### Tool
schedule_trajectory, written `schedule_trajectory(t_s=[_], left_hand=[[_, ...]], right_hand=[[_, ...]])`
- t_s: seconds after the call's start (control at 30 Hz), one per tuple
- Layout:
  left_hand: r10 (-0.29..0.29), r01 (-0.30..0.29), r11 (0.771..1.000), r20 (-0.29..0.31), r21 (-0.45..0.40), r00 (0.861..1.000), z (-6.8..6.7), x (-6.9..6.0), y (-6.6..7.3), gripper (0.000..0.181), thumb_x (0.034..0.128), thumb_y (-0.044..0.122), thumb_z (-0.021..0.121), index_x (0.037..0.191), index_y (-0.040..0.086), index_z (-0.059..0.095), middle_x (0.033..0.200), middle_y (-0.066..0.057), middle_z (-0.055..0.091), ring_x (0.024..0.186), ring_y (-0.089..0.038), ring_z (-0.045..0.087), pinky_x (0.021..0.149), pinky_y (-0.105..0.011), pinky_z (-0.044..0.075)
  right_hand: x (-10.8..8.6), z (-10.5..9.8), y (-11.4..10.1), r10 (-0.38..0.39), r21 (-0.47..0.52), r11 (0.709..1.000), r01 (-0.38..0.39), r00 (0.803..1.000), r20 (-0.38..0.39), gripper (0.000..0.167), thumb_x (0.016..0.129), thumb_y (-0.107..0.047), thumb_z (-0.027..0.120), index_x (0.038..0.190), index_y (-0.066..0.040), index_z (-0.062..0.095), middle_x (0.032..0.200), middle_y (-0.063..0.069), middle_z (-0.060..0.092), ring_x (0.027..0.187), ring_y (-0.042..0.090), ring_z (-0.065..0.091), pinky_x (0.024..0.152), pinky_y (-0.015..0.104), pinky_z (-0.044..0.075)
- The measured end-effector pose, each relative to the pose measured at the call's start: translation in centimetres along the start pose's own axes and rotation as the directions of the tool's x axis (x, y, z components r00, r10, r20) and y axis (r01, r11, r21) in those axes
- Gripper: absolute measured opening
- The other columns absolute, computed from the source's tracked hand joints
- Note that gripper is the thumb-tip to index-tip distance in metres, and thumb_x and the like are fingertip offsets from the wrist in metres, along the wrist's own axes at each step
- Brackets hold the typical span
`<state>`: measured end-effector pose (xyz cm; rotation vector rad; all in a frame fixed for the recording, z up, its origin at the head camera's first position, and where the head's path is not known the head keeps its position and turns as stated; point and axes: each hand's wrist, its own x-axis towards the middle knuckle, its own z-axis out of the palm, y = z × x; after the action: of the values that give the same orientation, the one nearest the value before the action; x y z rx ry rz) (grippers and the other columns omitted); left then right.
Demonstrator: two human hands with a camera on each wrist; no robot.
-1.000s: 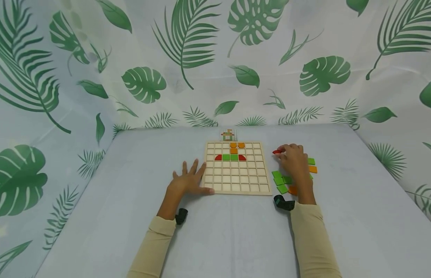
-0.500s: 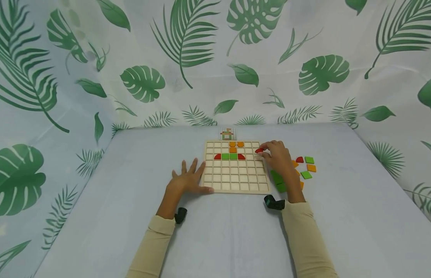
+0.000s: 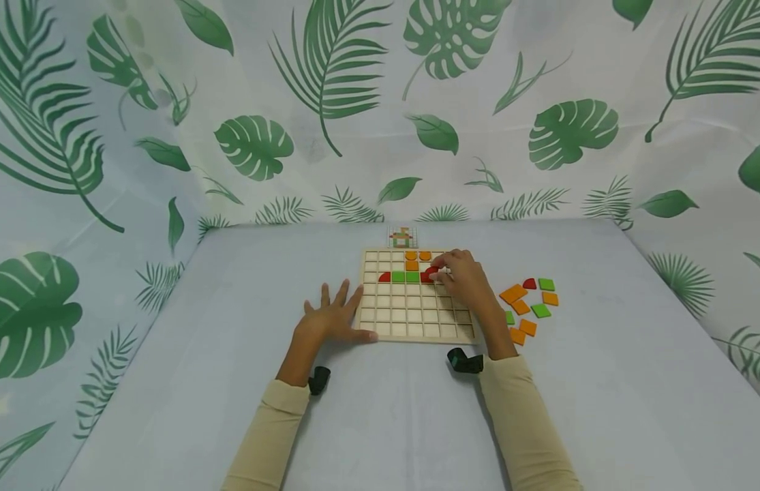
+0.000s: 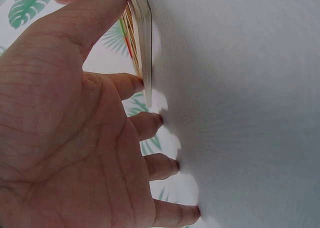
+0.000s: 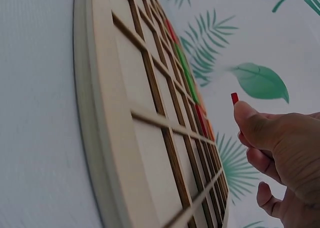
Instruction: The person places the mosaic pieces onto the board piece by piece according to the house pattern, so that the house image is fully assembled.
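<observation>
A wooden grid board [image 3: 416, 331] lies flat on the table. My left hand [image 3: 329, 322] is spread beside its left side, thumb at the near left corner and index fingertip against the edge. Over the right part of the board, my right hand [image 3: 465, 278] pinches a red tile [image 5: 234, 98] between thumb and fingers; its full outline is hidden. That tile is close to a red tile at the right end of a row with green tiles [image 3: 399, 277] and another red tile [image 3: 385, 277]. Behind this row sit an orange square tile [image 3: 412, 266] and two orange round tiles [image 3: 411, 256].
Right of the board lie several loose tiles: orange ones [image 3: 513, 294], green ones [image 3: 541, 311] and a red one [image 3: 529, 284]. My right forearm partly covers that area. A small printed pattern card [image 3: 402, 237] lies behind the board. A leaf-print cloth [image 3: 355, 170] hangs behind.
My right hand has carried the red tile leftward from the loose tiles to above the board, near the row's right end. The left hand has stayed at the board's edge.
</observation>
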<state>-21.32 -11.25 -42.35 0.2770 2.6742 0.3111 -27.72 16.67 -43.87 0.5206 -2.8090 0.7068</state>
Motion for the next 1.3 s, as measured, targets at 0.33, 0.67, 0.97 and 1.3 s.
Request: schedule_trajectory(t_s=[0.33,0.67,0.97,1.3], left_hand=[[-0.002,0.002,1.000,0.003,0.004,1.000,0.0,-0.1,0.1,0.106,0.0809,0.070,0.061,0.159,0.026,0.005,0.166,-0.008,-0.006,0.149,-0.046,-0.010,0.111,-0.074,0.009],[0.004,-0.004,1.000,0.005,0.008,1.000,0.0,0.0,-0.1,0.106,0.0808,0.072,0.060,0.159,0.026,0.005,0.166,-0.008,-0.006,0.148,-0.047,-0.010,0.111,-0.074,0.009],[0.006,-0.006,1.000,0.007,0.010,1.000,-0.1,-0.3,0.1,0.104,0.0817,0.070,0.060,0.159,0.025,0.007,0.166,-0.009,-0.004,0.149,-0.048,-0.008,0.110,-0.075,0.011],[0.012,-0.012,1.000,0.002,0.025,1.000,-0.2,0.0,-0.1,0.105,0.0811,0.073,0.059,0.159,0.026,0.006,0.166,-0.009,-0.005,0.148,-0.047,-0.008,0.110,-0.075,0.010]], right_hand=[[0.6,1.2,-2.3,-0.061,0.038,0.997,0.060,0.998,0.026,0.028,0.089,-0.024,0.072,0.108,-0.004,0.071,0.108,0.015,0.068,0.110,0.033,0.057,0.090,0.048,0.049],[1.1,2.7,-4.2,-0.114,0.038,0.993,0.112,0.992,0.050,0.028,0.088,-0.026,0.073,0.107,-0.005,0.071,0.116,0.015,0.067,0.116,0.032,0.057,0.095,0.047,0.048],[1.5,4.1,-5.7,-0.153,0.038,0.988,0.151,0.987,0.058,0.028,0.088,-0.026,0.073,0.108,-0.006,0.071,0.114,0.013,0.068,0.113,0.031,0.059,0.095,0.047,0.049],[2.3,5.6,-6.9,-0.232,0.014,0.973,0.232,0.972,0.028,0.029,0.087,-0.030,0.073,0.104,-0.006,0.073,0.100,0.008,0.071,0.097,0.027,0.062,0.086,0.043,0.050]])
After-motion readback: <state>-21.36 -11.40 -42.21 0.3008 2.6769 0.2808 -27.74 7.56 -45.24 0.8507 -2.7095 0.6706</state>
